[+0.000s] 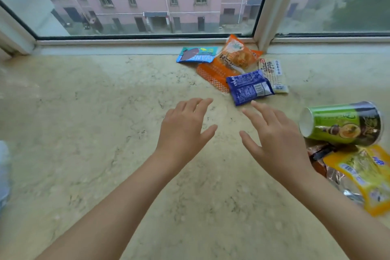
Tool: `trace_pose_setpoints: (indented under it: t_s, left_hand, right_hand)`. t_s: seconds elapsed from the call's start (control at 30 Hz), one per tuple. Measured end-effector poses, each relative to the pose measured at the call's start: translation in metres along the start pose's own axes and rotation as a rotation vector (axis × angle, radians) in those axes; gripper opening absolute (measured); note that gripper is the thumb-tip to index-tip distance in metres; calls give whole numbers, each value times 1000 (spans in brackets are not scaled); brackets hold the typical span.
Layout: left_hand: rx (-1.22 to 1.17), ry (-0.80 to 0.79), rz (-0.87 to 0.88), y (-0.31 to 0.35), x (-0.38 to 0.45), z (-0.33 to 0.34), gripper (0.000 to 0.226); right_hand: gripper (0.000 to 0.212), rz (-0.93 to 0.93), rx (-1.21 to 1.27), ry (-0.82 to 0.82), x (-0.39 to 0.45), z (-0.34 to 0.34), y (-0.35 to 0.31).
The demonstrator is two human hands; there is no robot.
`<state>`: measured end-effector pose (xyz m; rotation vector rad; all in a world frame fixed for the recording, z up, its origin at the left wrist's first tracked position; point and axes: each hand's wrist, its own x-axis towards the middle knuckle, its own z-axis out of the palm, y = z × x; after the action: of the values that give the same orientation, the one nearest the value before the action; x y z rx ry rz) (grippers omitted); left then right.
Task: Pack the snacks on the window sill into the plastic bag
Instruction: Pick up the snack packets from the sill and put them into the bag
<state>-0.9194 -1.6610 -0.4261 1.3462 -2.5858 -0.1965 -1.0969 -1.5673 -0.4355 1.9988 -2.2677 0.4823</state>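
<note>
Snacks [250, 87] clustered by window, green can [341, 125] sideways, hands [185, 126] empty

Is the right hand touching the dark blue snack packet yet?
Apart. The head view shows bare sill between the right hand and the dark blue snack packet.

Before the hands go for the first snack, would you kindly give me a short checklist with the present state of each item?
1. Left hand free: ok, fingers spread, holding nothing.
2. Right hand free: ok, open above the sill.
3. Nearest snack reachable: ok, the blue packet lies just beyond the right fingertips, uncovered.
4. Pile stable: not ok, the orange packets overlap each other and the blue packet lies on one.
5. Can secure: not ok, it lies on its side, partly on the yellow packet.
6. Plastic bag ready: cannot tell, no bag clearly in view.
</note>
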Motion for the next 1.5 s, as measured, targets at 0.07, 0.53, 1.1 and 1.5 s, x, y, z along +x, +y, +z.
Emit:
trace_pose_setpoints:
  t_s: [0.07,0.53,1.1,1.5]
  left_hand:
    - [-14,-9,-1,2,22,11,61]
    - [119,-46,-34,-58,198,90,68]
    - [129,-68,20,-62,247,104,55]
    - [-776,-578,-447,-45,227,93,120]
  right_hand:
    - [45,17,4,-14,11,11,13]
    - [60,132,-47,-124,99,83,65]
    - [84,268,10,-255,175,124,60]
    - [81,114,181,-259,141,117,58]
